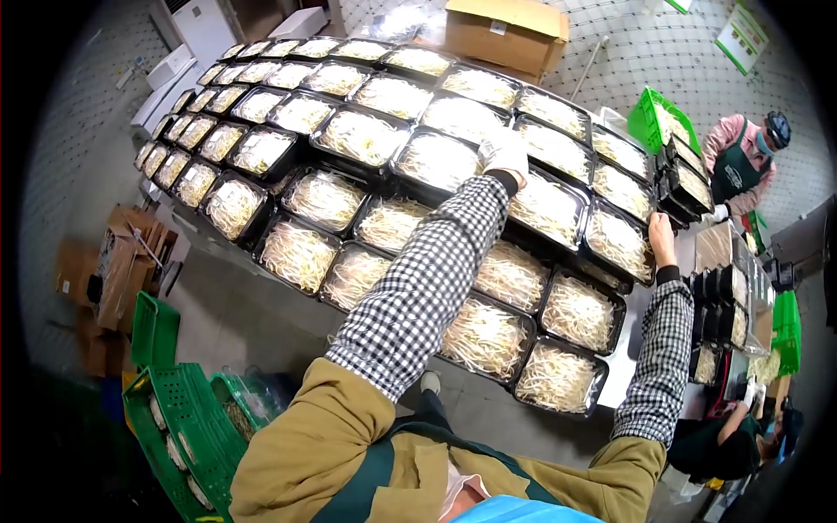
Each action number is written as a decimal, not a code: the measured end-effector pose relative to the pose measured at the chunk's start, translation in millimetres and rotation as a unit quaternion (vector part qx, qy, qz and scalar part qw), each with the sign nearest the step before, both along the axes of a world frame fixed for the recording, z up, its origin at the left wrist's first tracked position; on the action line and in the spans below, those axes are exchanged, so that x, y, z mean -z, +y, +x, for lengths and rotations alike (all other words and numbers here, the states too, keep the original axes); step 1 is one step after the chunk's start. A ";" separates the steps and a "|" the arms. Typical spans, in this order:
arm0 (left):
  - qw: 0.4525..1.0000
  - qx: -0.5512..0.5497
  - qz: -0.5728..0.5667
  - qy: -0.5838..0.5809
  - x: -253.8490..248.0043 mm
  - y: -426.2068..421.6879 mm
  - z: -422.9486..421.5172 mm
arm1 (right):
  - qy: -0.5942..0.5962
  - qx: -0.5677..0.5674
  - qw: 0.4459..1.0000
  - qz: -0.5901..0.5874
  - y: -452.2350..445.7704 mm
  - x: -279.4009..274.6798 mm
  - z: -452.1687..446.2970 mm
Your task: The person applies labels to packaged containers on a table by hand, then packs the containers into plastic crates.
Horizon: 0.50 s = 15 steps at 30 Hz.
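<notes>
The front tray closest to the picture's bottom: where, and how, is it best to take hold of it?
Probably by its black rim, coming from the near and right sides. Those edges stand free, while other trays crowd its back and left. It sits upright, filled with sprouts, so better keep it level.

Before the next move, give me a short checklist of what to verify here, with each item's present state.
1. Right hand at the outer edge of the end tray: ok, it appears to touch.
2. Left hand secure on a tray: cannot tell, the hand hides any contact.
3. Near-right corner tray upright: ok, its sprouts face up.
4. Tops level: not ok, the near-right corner tray sits lower than the end tray.
5. Upper-right co-worker's hand apart from the person's own: ok, beside a separate stack.
</notes>
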<state>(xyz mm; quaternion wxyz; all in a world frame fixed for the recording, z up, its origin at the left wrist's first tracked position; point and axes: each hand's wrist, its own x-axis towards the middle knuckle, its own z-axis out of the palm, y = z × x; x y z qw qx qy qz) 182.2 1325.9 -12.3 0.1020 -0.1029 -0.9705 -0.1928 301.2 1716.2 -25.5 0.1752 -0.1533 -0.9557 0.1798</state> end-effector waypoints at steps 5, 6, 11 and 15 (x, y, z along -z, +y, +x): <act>0.997 -0.062 0.036 -0.019 6.9 16.4 -14.1 | 0.018 0.014 0.999 -0.049 -14.7 -3.0 10.4; 0.998 -0.058 0.014 0.011 18.6 21.3 -27.4 | 0.013 -0.005 0.999 -0.037 -4.7 1.8 10.7; 0.976 -0.118 0.145 -0.111 0.9 18.1 -30.7 | 0.068 -0.023 0.997 -0.026 38.3 32.2 2.7; 0.974 0.086 0.203 -0.056 -20.7 1.8 -17.8 | 0.061 0.032 0.997 -0.041 9.1 -5.5 9.0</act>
